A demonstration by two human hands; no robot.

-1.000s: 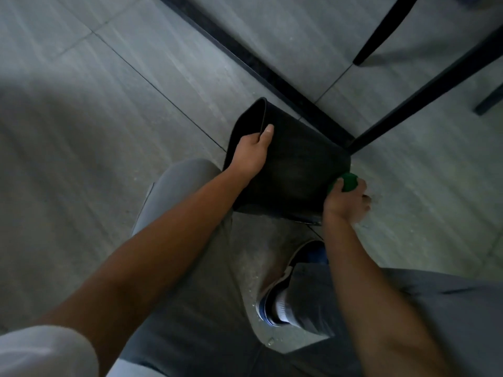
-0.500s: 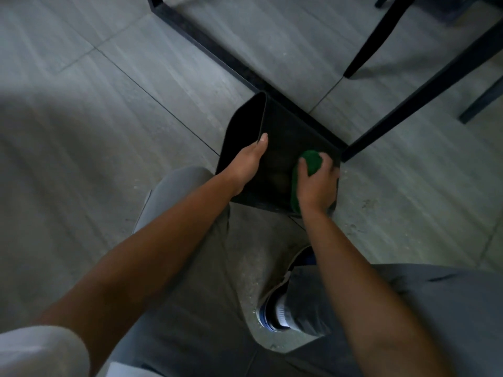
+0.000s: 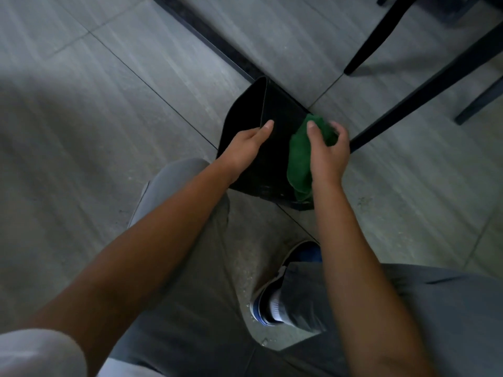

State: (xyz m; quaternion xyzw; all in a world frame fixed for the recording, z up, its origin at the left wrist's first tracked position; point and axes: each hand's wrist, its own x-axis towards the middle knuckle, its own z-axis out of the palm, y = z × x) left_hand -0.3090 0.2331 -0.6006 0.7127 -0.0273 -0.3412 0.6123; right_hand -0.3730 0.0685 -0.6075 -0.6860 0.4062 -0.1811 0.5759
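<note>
A black flexible mat [image 3: 272, 159] stands on its edge on the grey tiled floor, curled over at its top left. My left hand [image 3: 245, 148] grips its folded edge, thumb on the inner face. My right hand [image 3: 328, 156] holds a green cloth [image 3: 299, 159] against the mat's inner face, thumb on top of the cloth and fingers curled round its far side. The cloth hangs down past my wrist toward the mat's lower edge.
Black table frame bars [image 3: 217, 39] and a slanted leg [image 3: 424, 88] run across the floor behind the mat. A chair leg [image 3: 381, 36] stands at the upper right. My knees and one shoe [image 3: 275, 292] fill the lower view; wet specks lie on the floor.
My right hand has brought the green cloth from the mat's right outer edge onto its inner face and moved it upward. The left hand keeps hold of the folded edge.
</note>
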